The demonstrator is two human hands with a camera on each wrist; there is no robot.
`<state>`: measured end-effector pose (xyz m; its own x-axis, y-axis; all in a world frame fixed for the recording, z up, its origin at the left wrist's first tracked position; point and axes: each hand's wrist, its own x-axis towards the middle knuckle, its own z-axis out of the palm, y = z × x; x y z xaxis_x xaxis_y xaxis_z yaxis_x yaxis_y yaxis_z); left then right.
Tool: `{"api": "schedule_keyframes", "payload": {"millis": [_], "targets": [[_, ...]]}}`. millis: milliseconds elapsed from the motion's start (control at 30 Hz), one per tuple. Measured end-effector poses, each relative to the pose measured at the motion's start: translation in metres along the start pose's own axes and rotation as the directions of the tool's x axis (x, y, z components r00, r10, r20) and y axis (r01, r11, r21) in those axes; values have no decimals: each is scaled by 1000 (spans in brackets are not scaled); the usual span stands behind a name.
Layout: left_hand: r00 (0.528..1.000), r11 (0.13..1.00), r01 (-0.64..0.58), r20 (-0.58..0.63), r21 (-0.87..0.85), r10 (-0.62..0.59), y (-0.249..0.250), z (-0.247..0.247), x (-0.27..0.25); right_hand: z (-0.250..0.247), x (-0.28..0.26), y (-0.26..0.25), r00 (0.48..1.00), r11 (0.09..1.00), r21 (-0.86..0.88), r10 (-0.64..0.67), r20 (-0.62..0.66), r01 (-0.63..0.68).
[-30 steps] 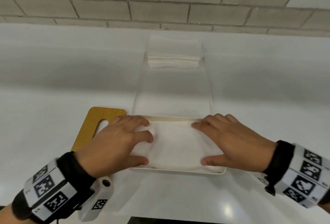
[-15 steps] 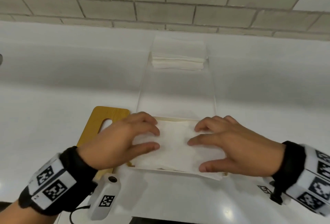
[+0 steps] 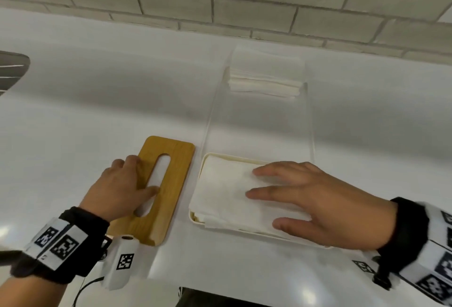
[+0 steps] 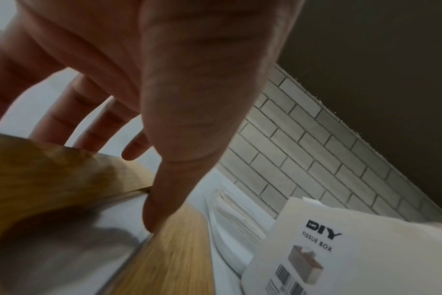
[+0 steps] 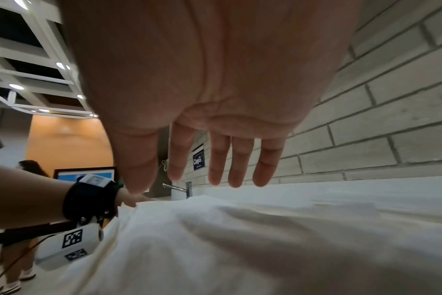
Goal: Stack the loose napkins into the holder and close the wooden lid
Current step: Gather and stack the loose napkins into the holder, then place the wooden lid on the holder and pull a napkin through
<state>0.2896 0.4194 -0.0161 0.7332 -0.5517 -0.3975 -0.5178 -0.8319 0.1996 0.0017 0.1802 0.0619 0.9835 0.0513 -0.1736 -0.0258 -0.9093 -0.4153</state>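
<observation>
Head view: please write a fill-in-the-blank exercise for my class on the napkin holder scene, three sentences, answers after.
1. The left hand holds the wooden ____.
2. That piece lies on the counter, to the ____ of the holder.
3. The right hand rests flat on the ____ in the holder.
Missing words: lid; left; napkins.

Two hands show: left hand (image 3: 119, 191) at lower left, right hand (image 3: 318, 199) at lower right. One wooden lid (image 3: 176, 184) lies left of centre, cut by one slot (image 3: 156, 179). One holder (image 3: 191, 216) sits at lower centre. Two napkin stacks: the near stack (image 3: 225, 191) at lower centre, the far stack (image 3: 264, 79) at upper centre.
</observation>
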Motion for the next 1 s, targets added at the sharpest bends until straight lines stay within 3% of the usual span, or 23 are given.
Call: {"api": "schedule_keyframes", "payload": {"millis": [100,200,300,400,500,567,667,733,800,867,1000], "targets": [[999,1000,-22,-34,7,23,-5,2,3,4,11,-5,997,998,-49,-25,68,28],[997,999,-52,-57,7,52,-8,-1,7,-3,14,-3,999,1000,-5,1,45,-1],[995,999,-53,-80,12,54,-18,-17,11,-22,14,-2,998,997,66,49,-51,-45],[976,994,-107,-193,-35,98,-25,-62,11,-42,15,-4,976,997,61,59,-210,-47],[901,948,-315,-326,-38,286,0,-118,-4,-57,22,-12,942,998,46,51,-331,-38],[841,895,-447,-341,-2,419,34,-143,-23,-62,29,-22,930,1000,10,28,-366,-26],[735,768,-631,-230,110,638,87,-147,-47,-63,31,-36,938,996,-87,-7,-346,-25],[643,650,-733,-106,203,758,114,-134,-58,-65,24,-41,968,991,-113,45,-247,-75],[585,562,-779,-1,276,811,131,-121,-60,-65,14,-42,984,973,-154,161,-78,-172],[553,512,-801,54,312,832,141,-110,-57,-58,4,-38,966,944,-224,256,39,-241],[505,470,-842,79,264,860,152,-91,-52,-40,-8,-33,957,941,-171,286,-58,-292]]}}
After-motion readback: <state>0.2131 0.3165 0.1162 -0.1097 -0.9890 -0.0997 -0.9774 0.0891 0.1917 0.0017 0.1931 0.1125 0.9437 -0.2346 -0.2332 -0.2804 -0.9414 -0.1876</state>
